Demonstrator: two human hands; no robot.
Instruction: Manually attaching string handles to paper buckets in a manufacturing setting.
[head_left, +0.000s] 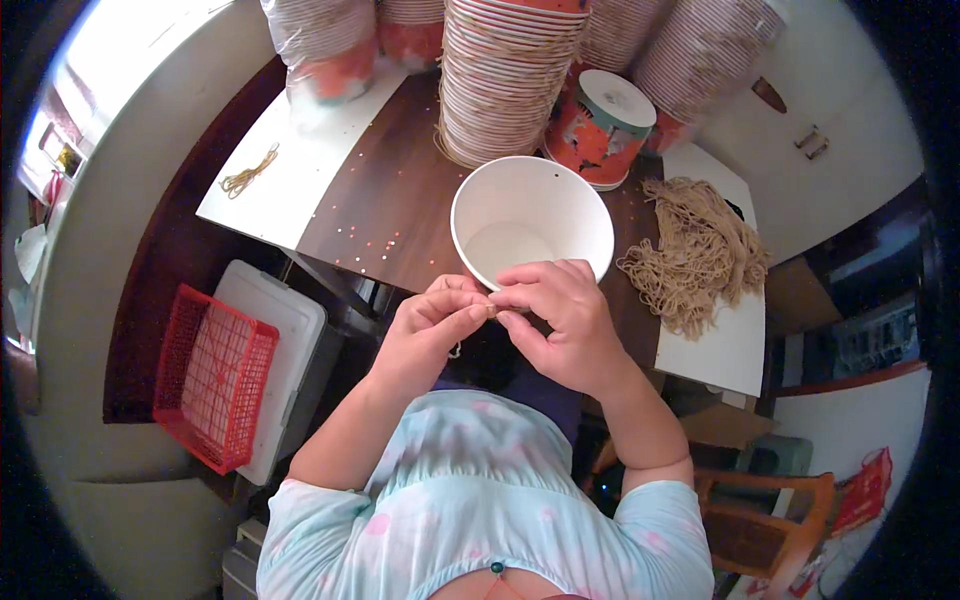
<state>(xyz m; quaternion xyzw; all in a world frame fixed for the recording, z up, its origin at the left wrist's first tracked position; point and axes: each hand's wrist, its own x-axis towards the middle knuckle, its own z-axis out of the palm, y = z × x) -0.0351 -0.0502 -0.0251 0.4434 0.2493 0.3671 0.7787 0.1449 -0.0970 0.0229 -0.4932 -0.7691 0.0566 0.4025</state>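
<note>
My left hand (432,328) and my right hand (560,318) meet at the fingertips in front of the near rim of a white paper bucket (487,205). Both pinch a small tan piece of cord (490,312); most of it is hidden by the fingers. A pale end hangs below my left hand. The bucket tilts with its mouth toward me, and a small dark hole shows near its far rim. Its inside holds nothing that I can see.
Behind the bucket rises a tall stack of nested buckets (510,85), beside an upturned orange bucket (600,135). Tan cords (700,250) lie heaped at the right; a small cord bundle (250,172) lies at the left. A red basket (215,375) rests on a lidded bin (300,320).
</note>
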